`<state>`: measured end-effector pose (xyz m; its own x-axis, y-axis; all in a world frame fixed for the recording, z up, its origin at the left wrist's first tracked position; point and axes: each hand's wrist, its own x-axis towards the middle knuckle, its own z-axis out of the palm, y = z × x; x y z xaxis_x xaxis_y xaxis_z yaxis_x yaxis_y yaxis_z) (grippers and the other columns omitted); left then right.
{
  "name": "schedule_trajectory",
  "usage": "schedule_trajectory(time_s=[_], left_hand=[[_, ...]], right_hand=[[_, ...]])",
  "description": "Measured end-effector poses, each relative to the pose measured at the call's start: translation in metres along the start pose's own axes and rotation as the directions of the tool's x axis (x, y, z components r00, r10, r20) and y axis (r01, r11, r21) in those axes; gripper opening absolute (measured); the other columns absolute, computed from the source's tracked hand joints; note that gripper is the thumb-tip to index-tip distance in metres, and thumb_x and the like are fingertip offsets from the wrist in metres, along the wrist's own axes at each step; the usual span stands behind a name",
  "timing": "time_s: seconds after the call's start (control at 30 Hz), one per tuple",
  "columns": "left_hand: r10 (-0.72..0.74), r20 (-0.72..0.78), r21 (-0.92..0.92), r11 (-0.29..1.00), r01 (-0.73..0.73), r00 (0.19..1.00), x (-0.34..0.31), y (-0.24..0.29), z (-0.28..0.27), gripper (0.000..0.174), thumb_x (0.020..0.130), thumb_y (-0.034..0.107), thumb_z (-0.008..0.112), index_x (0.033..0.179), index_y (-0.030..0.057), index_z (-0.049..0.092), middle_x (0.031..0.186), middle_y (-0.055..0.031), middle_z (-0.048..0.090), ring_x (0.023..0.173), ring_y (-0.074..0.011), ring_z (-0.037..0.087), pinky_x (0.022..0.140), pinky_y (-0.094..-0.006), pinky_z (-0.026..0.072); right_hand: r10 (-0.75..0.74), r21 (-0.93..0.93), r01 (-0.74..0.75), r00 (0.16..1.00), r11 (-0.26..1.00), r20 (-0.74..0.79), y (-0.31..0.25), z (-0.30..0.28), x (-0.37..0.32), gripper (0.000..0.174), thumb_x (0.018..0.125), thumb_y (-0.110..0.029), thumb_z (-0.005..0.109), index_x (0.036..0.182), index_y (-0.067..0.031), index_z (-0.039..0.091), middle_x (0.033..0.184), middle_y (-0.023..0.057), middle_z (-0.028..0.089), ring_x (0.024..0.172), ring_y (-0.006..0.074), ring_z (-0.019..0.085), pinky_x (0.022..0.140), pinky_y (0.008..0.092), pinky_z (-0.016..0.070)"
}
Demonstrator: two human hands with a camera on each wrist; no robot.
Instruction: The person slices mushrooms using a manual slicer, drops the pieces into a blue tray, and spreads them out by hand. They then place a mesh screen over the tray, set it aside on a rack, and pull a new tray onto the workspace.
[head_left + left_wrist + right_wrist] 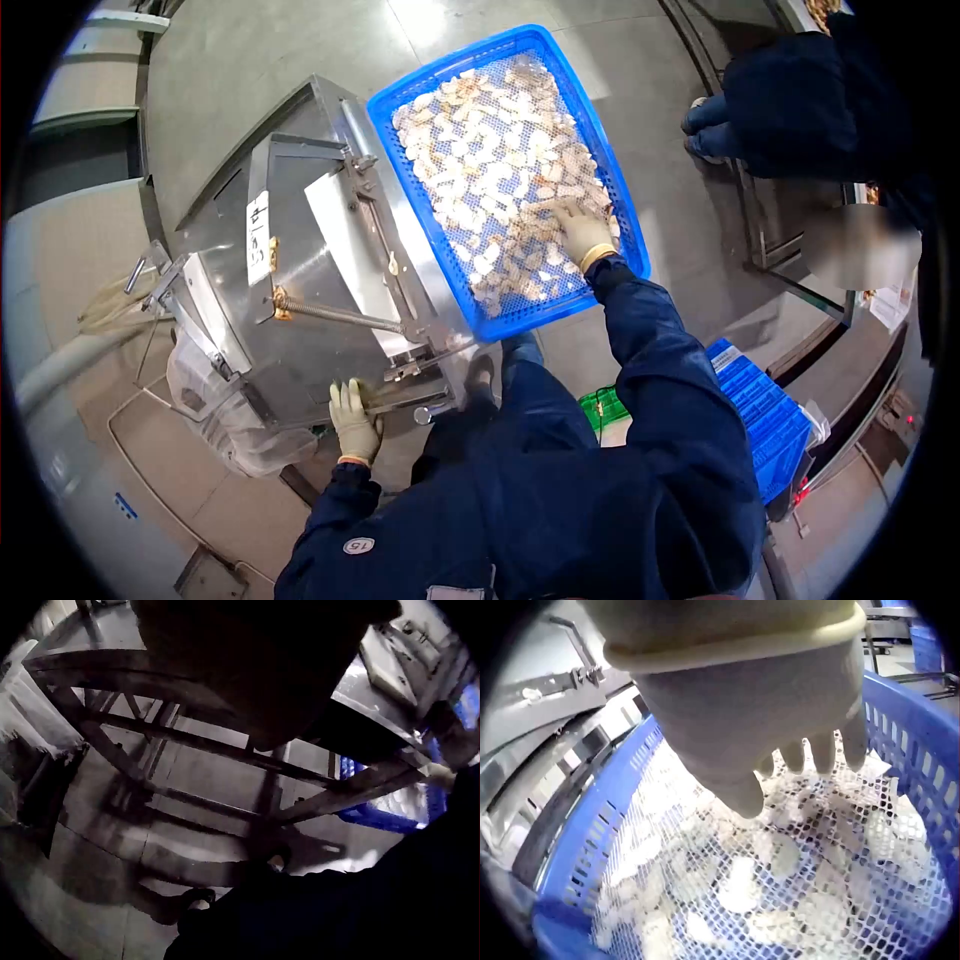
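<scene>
A blue plastic basket [585, 110] holds many small pale pieces [480, 170], some brownish, with white netting [870, 877] across them. My right hand [580, 232], in a pale glove, reaches into its near right part. In the right wrist view that hand [757, 720] points down, fingers slightly apart, with the fingertips right at the pieces and netting. My left hand [355, 420], also gloved, touches the near edge of a steel machine [300, 360], its fingers extended. In the left wrist view a dark shape covers much of the upper middle, and the fingers are hidden.
The machine has a spring [340, 315] and a lettered white strip [258, 235]. Stacked blue crates [760, 420] and a green crate [603, 408] stand at the right. Another person [800, 110] is at upper right. A clear plastic bag [215, 400] hangs beside the machine.
</scene>
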<state>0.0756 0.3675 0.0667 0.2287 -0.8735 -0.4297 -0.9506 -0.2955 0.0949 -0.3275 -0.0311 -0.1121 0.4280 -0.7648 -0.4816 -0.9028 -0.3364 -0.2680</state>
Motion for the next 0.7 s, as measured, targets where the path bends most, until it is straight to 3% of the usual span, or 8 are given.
schedule_trajectory(time_s=[0.1, 0.13, 0.27, 0.4, 0.53, 0.57, 0.63, 0.7], left_hand=[[-0.048, 0.042, -0.001, 0.999, 0.048, 0.998, 0.001, 0.001, -0.002, 0.103, 0.074, 0.022, 0.083, 0.158, 0.0017, 0.027, 0.155, -0.0251, 0.037, 0.149, -0.0476, 0.027, 0.121, -0.0569, 0.0239], [-0.061, 0.05, 0.001, 0.998, 0.061, 0.997, 0.002, 0.002, -0.005, 0.102, 0.075, 0.023, 0.083, 0.158, 0.0016, 0.028, 0.155, -0.0251, 0.036, 0.149, -0.0475, 0.027, 0.121, -0.0571, 0.0242], [-0.059, 0.088, -0.002, 0.998, 0.059, 0.994, 0.003, 0.007, -0.017, 0.102, 0.075, 0.027, 0.084, 0.158, 0.0024, 0.03, 0.156, -0.0245, 0.037, 0.15, -0.0458, 0.026, 0.121, -0.0573, 0.0236], [0.01, 0.17, 0.009, 1.0, -0.012, 0.985, 0.003, -0.006, -0.02, 0.111, 0.078, 0.03, 0.085, 0.161, 0.0013, 0.018, 0.159, -0.0275, 0.031, 0.15, -0.0493, 0.024, 0.121, -0.0551, 0.025], [0.162, 0.375, -0.268, 0.961, -0.06, 0.913, 0.017, -0.039, -0.038, 0.102, 0.085, 0.032, 0.078, 0.162, 0.0035, 0.018, 0.16, -0.0281, 0.031, 0.152, -0.0511, 0.018, 0.124, -0.052, 0.0248], [0.183, 0.426, -0.331, 0.943, -0.036, 0.886, 0.025, -0.044, -0.057, 0.088, 0.09, 0.033, 0.072, 0.16, 0.004, 0.027, 0.158, -0.0277, 0.039, 0.15, -0.052, 0.024, 0.124, -0.0482, 0.0289], [0.165, 0.37, -0.42, 0.907, 0.006, 0.914, 0.045, -0.059, -0.104, 0.044, 0.095, 0.032, 0.058, 0.132, 0.0094, 0.066, 0.135, -0.0177, 0.066, 0.127, -0.0363, 0.06, 0.108, -0.0413, 0.047], [-0.088, 0.05, -0.471, 0.876, 0.101, 0.995, 0.08, -0.093, -0.096, 0.029, 0.095, 0.031, 0.06, 0.109, 0.0088, 0.072, 0.108, -0.0168, 0.074, 0.102, -0.0362, 0.07, 0.09, -0.0441, 0.054]], right_hand=[[-0.05, 0.144, 0.079, 0.978, 0.986, -0.201, -0.012, -0.016, -0.021, 0.05, 0.089, -0.018, 0.06, 0.139, -0.0128, 0.058, 0.139, 0.0139, 0.061, 0.12, 0.0356, 0.063, 0.101, 0.0471, 0.0504], [0.014, 0.205, 0.005, 0.996, 0.979, -0.09, -0.021, -0.03, -0.032, 0.05, 0.09, -0.02, 0.06, 0.139, -0.0123, 0.058, 0.137, 0.0156, 0.063, 0.12, 0.0365, 0.063, 0.101, 0.0469, 0.0511], [-0.146, 0.309, 0.211, 0.964, 0.927, -0.221, -0.038, -0.034, -0.079, 0.059, 0.088, -0.013, 0.064, 0.146, -0.0126, 0.053, 0.139, 0.0203, 0.061, 0.116, 0.0404, 0.064, 0.097, 0.0471, 0.0525], [-0.094, 0.385, 0.166, 0.975, 0.908, -0.201, -0.079, -0.046, -0.137, 0.061, 0.09, -0.015, 0.066, 0.149, -0.0117, 0.05, 0.138, 0.0213, 0.062, 0.119, 0.0415, 0.062, 0.1, 0.0466, 0.0511], [-0.056, 0.47, 0.15, 0.977, 0.87, -0.208, -0.123, -0.064, -0.188, 0.054, 0.093, -0.013, 0.067, 0.146, -0.0083, 0.054, 0.129, 0.0217, 0.067, 0.12, 0.0394, 0.063, 0.101, 0.0435, 0.0512], [-0.082, 0.481, 0.216, 0.955, 0.85, -0.283, -0.132, -0.068, -0.201, 0.047, 0.095, -0.01, 0.067, 0.141, -0.0054, 0.058, 0.125, 0.0207, 0.069, 0.117, 0.0339, 0.067, 0.098, 0.0401, 0.0526], [-0.009, 0.577, 0.203, 0.947, 0.791, -0.322, -0.16, -0.085, -0.228, 0.041, 0.096, -0.007, 0.067, 0.136, -0.0024, 0.061, 0.123, 0.0187, 0.071, 0.114, 0.0288, 0.07, 0.097, 0.0374, 0.0536], [0.074, 0.617, 0.226, 0.904, 0.754, -0.422, -0.189, -0.091, -0.246, 0.03, 0.097, -0.004, 0.067, 0.126, 0.0018, 0.065, 0.118, 0.0134, 0.074, 0.108, 0.0196, 0.072, 0.095, 0.0322, 0.0548]])
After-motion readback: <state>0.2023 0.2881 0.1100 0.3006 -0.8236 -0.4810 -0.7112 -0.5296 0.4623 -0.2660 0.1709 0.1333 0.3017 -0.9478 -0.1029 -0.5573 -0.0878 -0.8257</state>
